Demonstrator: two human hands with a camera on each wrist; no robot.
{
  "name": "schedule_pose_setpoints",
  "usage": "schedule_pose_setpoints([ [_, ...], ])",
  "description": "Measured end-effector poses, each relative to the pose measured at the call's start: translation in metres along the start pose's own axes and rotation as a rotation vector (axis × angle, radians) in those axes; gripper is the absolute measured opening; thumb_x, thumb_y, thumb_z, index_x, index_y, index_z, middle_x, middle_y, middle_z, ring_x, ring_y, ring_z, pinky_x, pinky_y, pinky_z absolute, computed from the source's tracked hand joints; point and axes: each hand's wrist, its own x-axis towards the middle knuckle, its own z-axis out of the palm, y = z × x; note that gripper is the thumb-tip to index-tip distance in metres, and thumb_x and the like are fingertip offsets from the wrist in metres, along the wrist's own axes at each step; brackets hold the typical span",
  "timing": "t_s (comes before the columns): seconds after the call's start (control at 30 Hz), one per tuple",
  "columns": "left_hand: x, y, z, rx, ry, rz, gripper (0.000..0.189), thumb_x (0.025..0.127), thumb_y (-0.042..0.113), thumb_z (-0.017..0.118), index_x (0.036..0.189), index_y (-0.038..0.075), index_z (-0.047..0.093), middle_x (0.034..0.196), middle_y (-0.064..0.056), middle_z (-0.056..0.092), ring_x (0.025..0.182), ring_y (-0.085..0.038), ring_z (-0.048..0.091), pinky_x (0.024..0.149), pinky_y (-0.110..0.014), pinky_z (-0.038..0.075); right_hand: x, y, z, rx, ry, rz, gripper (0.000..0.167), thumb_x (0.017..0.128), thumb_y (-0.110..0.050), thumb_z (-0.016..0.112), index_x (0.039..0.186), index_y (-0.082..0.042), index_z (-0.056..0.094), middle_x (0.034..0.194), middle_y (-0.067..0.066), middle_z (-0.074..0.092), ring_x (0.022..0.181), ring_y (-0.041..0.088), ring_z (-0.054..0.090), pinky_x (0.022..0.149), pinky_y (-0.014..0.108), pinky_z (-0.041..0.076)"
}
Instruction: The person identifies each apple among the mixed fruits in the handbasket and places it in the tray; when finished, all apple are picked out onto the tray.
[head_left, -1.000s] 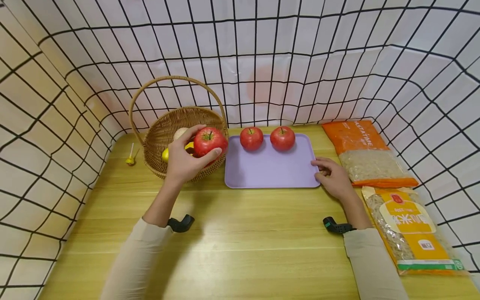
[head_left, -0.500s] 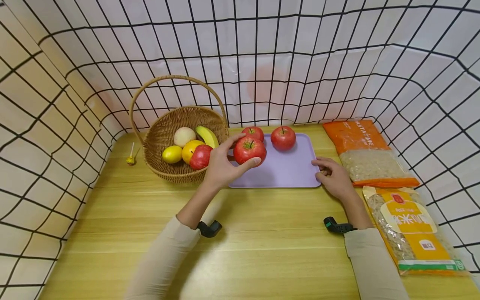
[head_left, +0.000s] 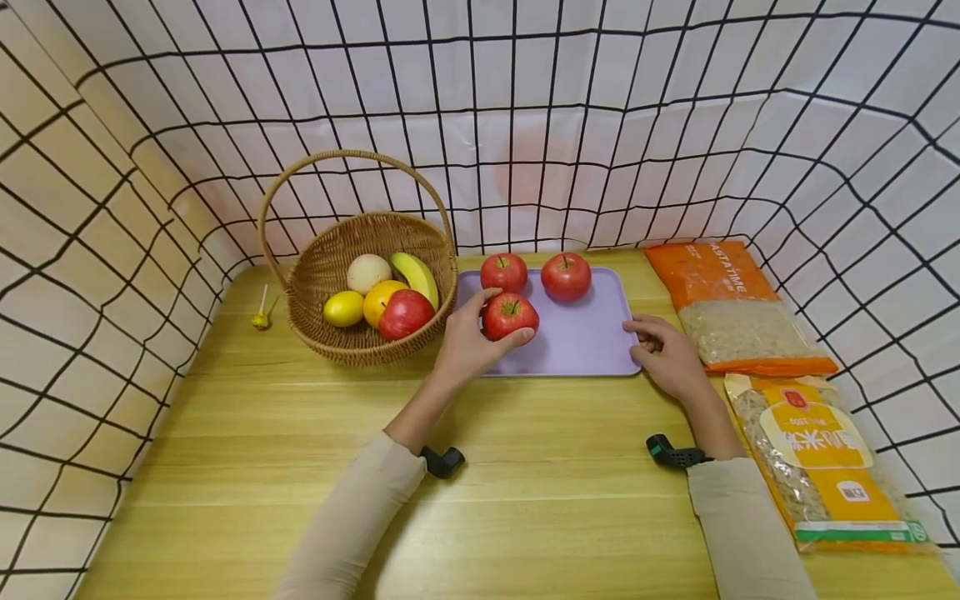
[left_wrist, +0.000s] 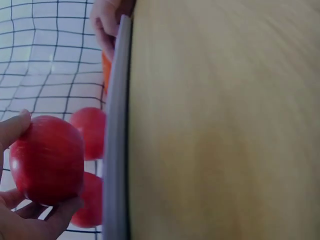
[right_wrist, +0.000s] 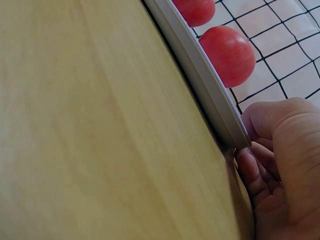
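My left hand (head_left: pixel 469 340) grips a red apple (head_left: pixel 511 317) between thumb and fingers, over the left part of the purple tray (head_left: pixel 577 342). In the left wrist view a small gap shows between this apple (left_wrist: pixel 49 162) and the tray's rim (left_wrist: pixel 116 135). Two more red apples stand along the tray's back, a left one (head_left: pixel 503 273) and a right one (head_left: pixel 566 277). At the tray's right end, my right hand (head_left: pixel 670 357) holds the edge; in the right wrist view the thumb lies on the rim (right_wrist: pixel 220 112) with curled fingers beneath.
Left of the tray stands a wicker basket (head_left: pixel 352 354) with a lemon (head_left: pixel 344 308), an orange (head_left: pixel 377 302), a banana (head_left: pixel 417 277), a red fruit (head_left: pixel 406 314) and a pale round fruit (head_left: pixel 368 273). A lollipop (head_left: pixel 260 319) and two food bags (head_left: pixel 742 308) flank the scene.
My left hand has carried the apple rightward from over the basket to over the tray, then lowered it slightly. The right hand has stayed at the tray's edge.
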Motion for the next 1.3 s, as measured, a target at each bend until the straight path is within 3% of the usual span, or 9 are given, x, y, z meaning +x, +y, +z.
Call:
schedule_pose_setpoints([
  [0.3, 0.001, -0.015, 0.009, -0.021, -0.038, -0.089, 0.076, 0.078, 0.048, 0.088, 0.139, 0.019, 0.054, 0.134, -0.004, 0.063, 0.123, -0.023, 0.061, 0.106, -0.045, 0.053, 0.001, 0.003, 0.001, 0.004, 0.002, -0.006, 0.04, 0.095, -0.007, 0.064, 0.135, -0.005, 0.067, 0.15, 0.014, 0.055, 0.102, 0.022, 0.052, 0.075, 0.01, 0.041],
  [0.53, 0.003, -0.021, 0.008, 0.009, -0.071, -0.088, 0.079, 0.082, 0.05, 0.085, 0.147, 0.02, 0.051, 0.141, -0.005, 0.06, 0.127, -0.024, 0.058, 0.109, -0.047, 0.05, 0.002, 0.003, 0.001, 0.001, -0.001, -0.006, 0.04, 0.095, -0.008, 0.064, 0.135, -0.005, 0.067, 0.151, 0.015, 0.054, 0.103, 0.023, 0.052, 0.076, 0.011, 0.04],
  [0.73, -0.003, -0.014, 0.0, 0.063, -0.101, -0.086, 0.092, 0.082, 0.055, 0.082, 0.156, 0.016, 0.042, 0.152, -0.009, 0.053, 0.139, -0.029, 0.051, 0.115, -0.05, 0.044, 0.001, 0.002, 0.001, -0.003, -0.003, -0.007, 0.04, 0.095, -0.008, 0.064, 0.135, -0.005, 0.067, 0.151, 0.015, 0.054, 0.103, 0.023, 0.051, 0.076, 0.011, 0.04],
  [1.0, -0.021, 0.006, -0.024, 0.148, -0.104, 0.061, 0.088, 0.083, 0.057, 0.081, 0.152, 0.013, 0.049, 0.154, -0.006, 0.052, 0.143, -0.027, 0.047, 0.116, -0.049, 0.044, 0.001, 0.001, -0.001, -0.016, 0.0, -0.008, 0.04, 0.095, -0.008, 0.064, 0.135, -0.005, 0.067, 0.151, 0.015, 0.054, 0.101, 0.022, 0.053, 0.076, 0.01, 0.04],
  [1.3, -0.035, 0.026, -0.071, -0.04, -0.039, 0.179, 0.06, 0.086, 0.04, 0.084, 0.136, 0.015, 0.063, 0.129, -0.002, 0.067, 0.115, -0.018, 0.067, 0.097, -0.038, 0.059, 0.0, -0.001, -0.001, 0.002, 0.0, -0.017, 0.039, 0.095, -0.007, 0.064, 0.134, -0.005, 0.067, 0.15, 0.016, 0.054, 0.101, 0.023, 0.053, 0.075, 0.009, 0.04],
])
